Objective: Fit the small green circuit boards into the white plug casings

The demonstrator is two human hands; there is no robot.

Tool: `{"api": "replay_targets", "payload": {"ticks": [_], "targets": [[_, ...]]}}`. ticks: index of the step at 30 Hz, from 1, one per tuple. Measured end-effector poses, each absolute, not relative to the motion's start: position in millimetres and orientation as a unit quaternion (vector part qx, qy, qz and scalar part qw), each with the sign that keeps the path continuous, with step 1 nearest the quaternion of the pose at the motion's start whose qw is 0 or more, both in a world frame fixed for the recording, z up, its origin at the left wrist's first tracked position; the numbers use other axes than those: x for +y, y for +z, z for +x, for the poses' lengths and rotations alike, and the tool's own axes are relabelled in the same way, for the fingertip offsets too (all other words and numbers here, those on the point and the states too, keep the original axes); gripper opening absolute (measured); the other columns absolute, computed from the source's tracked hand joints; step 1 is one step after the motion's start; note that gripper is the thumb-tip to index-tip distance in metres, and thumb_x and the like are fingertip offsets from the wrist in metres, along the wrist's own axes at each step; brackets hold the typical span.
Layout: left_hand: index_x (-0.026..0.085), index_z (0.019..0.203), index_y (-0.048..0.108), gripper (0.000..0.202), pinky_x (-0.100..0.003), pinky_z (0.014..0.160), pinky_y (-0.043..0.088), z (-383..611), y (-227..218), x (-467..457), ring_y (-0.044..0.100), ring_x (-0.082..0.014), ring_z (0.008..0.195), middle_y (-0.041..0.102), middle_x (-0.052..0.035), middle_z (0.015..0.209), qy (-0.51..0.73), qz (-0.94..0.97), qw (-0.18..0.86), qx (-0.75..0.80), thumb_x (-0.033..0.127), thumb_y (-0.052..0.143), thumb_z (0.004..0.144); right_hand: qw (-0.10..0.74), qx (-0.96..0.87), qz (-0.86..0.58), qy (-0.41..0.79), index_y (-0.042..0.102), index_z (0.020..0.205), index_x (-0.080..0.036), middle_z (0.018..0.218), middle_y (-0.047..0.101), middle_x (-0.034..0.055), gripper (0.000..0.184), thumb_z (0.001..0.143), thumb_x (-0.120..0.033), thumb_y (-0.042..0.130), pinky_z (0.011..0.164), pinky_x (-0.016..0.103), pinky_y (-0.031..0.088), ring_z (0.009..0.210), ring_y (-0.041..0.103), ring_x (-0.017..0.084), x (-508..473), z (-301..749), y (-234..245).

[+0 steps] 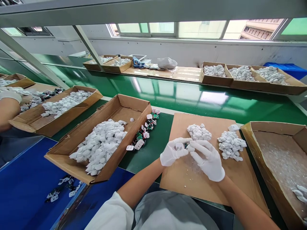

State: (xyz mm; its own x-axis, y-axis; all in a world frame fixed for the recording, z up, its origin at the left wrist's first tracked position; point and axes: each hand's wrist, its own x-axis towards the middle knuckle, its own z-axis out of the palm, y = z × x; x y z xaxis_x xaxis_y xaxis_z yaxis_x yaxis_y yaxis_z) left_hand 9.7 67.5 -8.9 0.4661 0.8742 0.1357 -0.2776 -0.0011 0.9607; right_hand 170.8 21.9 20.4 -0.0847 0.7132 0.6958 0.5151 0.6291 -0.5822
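Observation:
Both my hands wear white gloves and meet above a brown cardboard sheet [192, 188]. My left hand [173, 152] is closed on a small circuit board [185, 145] with a white square part, mostly hidden by the fingers. My right hand [209, 159] pinches a small white plastic piece [190, 148] against it; the fingers cover much of this piece. Just beyond the hands lies a pile of white plastic pieces [199, 132]. A second pile of white pieces [231, 145] sits to the right on the sheet.
At left stands a cardboard box [141, 108] holding white pieces, with green circuit boards [139, 136] along its side. Another box [254, 150] is at right. Filled boxes [214, 80] line the back ledge beyond the green surface [168, 92]. A co-worker's arm [8, 110] shows far left.

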Motion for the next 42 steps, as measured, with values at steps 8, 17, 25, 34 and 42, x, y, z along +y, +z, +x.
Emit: {"api": "replay_targets", "payload": {"ticks": [8, 17, 25, 34, 42], "targets": [[0.02, 0.099, 0.064, 0.046, -0.039, 0.086, 0.049, 19.0, -10.7, 55.6, 0.062, -0.0223, 0.094, 0.066, -0.007, 0.1, 0.533, 0.495, 0.647, 0.229, 0.041, 0.08, 0.062, 0.585, -0.607, -0.482, 0.241, 0.064, 0.109, -0.028, 0.093, 0.073, 0.0016, 0.031, 0.08, -0.017, 0.065, 0.076, 0.034, 0.06, 0.084, 0.07, 0.019, 9.9, 155.6, 12.8], [0.016, 0.074, 0.058, 0.043, -0.035, 0.069, 0.05, 15.2, 0.1, 55.3, 0.061, -0.0197, 0.078, 0.064, -0.0078, 0.086, 0.498, 0.492, 0.677, 0.23, 0.049, 0.08, 0.059, 0.576, -0.701, -0.402, 0.12, 0.069, 0.101, -0.032, 0.082, 0.071, 0.0004, 0.032, 0.08, -0.008, 0.06, 0.058, 0.029, 0.056, 0.069, 0.067, 0.016, 9.3, 157.3, 28.9], [0.018, 0.069, 0.056, 0.037, -0.035, 0.071, 0.048, 14.8, 0.1, 57.2, 0.058, -0.0198, 0.076, 0.056, -0.0037, 0.075, 0.489, 0.569, 0.616, 0.241, 0.051, 0.074, 0.066, 0.527, -0.716, -0.42, 0.183, 0.066, 0.093, -0.029, 0.078, 0.068, 0.0009, 0.018, 0.082, -0.016, 0.06, 0.062, 0.03, 0.054, 0.069, 0.064, 0.015, 12.8, 168.8, 26.5], [0.021, 0.075, 0.058, 0.04, -0.037, 0.078, 0.046, 14.6, -16.7, 63.3, 0.058, -0.0223, 0.08, 0.059, -0.0066, 0.077, 0.473, 0.702, 0.484, 0.222, 0.061, 0.057, 0.077, 0.482, -0.683, -0.445, 0.321, 0.067, 0.081, -0.027, 0.077, 0.065, 0.0016, 0.007, 0.083, -0.026, 0.061, 0.064, 0.031, 0.052, 0.073, 0.062, 0.017, 17.2, 173.5, 21.3], [0.018, 0.107, 0.06, 0.055, -0.035, 0.078, 0.043, 13.1, -10.3, 58.4, 0.053, -0.0211, 0.078, 0.057, -0.008, 0.084, 0.44, 0.754, 0.429, 0.232, 0.06, 0.028, 0.09, 0.493, -0.682, -0.471, 0.266, 0.065, 0.086, -0.026, 0.083, 0.068, 0.002, 0.009, 0.084, -0.022, 0.057, 0.067, 0.03, 0.054, 0.077, 0.064, 0.017, 16.6, 171.1, 25.0]]}}
